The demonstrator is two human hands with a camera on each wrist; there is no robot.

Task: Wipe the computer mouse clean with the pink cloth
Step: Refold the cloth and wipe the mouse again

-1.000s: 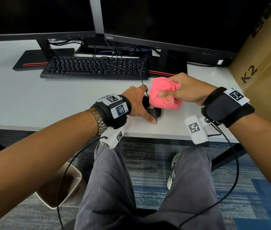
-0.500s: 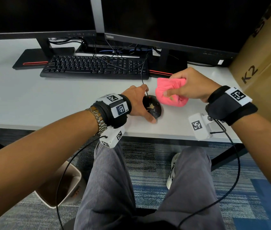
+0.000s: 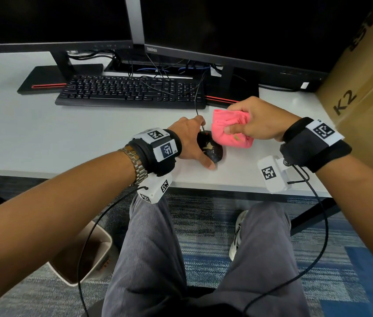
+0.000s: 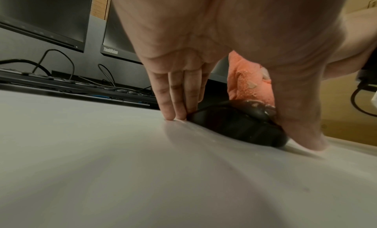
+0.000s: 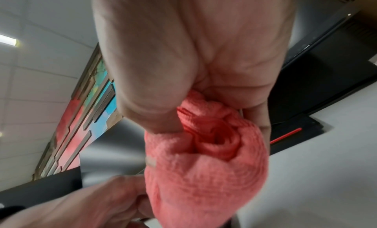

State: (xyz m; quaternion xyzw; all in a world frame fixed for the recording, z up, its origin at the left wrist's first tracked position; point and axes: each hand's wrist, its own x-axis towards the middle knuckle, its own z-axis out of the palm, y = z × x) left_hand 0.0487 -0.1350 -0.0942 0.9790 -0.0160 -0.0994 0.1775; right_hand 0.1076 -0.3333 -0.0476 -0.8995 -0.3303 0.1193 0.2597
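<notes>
A black wired mouse point(image 3: 211, 150) point(image 4: 234, 126) lies near the front edge of the white desk point(image 3: 32, 138), with pale smears on its top. My left hand point(image 3: 191, 145) point(image 4: 224, 115) holds it by the sides, fingers on its far side and thumb at its near end. My right hand point(image 3: 253, 124) point(image 5: 204, 118) grips a bunched pink cloth point(image 3: 227, 130) point(image 5: 206, 167). The cloth hangs just right of the mouse and overlaps its front right edge in the head view. The cloth point(image 4: 249, 83) shows behind the mouse in the left wrist view.
A black keyboard point(image 3: 130, 92) lies behind the mouse, with two dark monitors point(image 3: 226, 26) and their stands beyond it. A large cardboard box point(image 3: 368, 88) stands at the right end of the desk. Below the desk are my legs and a waste bin point(image 3: 84, 252).
My right hand lifted the cloth off the mouse and to the right, baring its top, then came back down toward its front right. My left hand has kept its hold.
</notes>
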